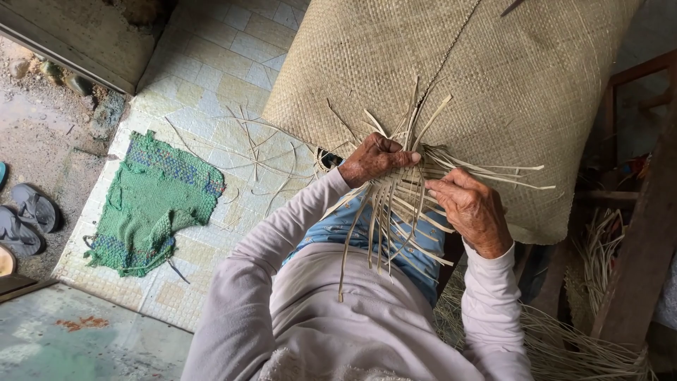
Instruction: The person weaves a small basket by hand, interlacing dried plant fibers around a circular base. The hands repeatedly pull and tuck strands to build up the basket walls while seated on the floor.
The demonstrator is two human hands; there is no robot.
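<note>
Here, the biggest thing before you is the woven mat, a broad tan sheet of fine plaited strips that fills the upper right and drapes toward your lap. Its near edge is unfinished: loose flat strips fan out from it, some pointing up over the mat, some to the right, and several long ones hanging down across your pale long-sleeved top. That edge sits right between your hands, so the work is hemmed in by mat above and your body below.

To your left the tiled floor lies open, pale yellow squares with a few thin stray strips scattered on it just beside the mat's corner. Farther left a green knitted cloth lies flat and rumpled on the tiles, well apart from your hands. Beyond the floor's edge, grey sandals rest on rough ground. On your right, dark wooden posts stand close, and a heap of loose fibres lies beneath them, so room on that side is tight.

Your left hand is clenched around a bunch of the strips at the mat's edge, knuckles up. Your right hand rests just beside it, fingers curled down onto the strips; whether its grip pinches one, you cannot tell.
</note>
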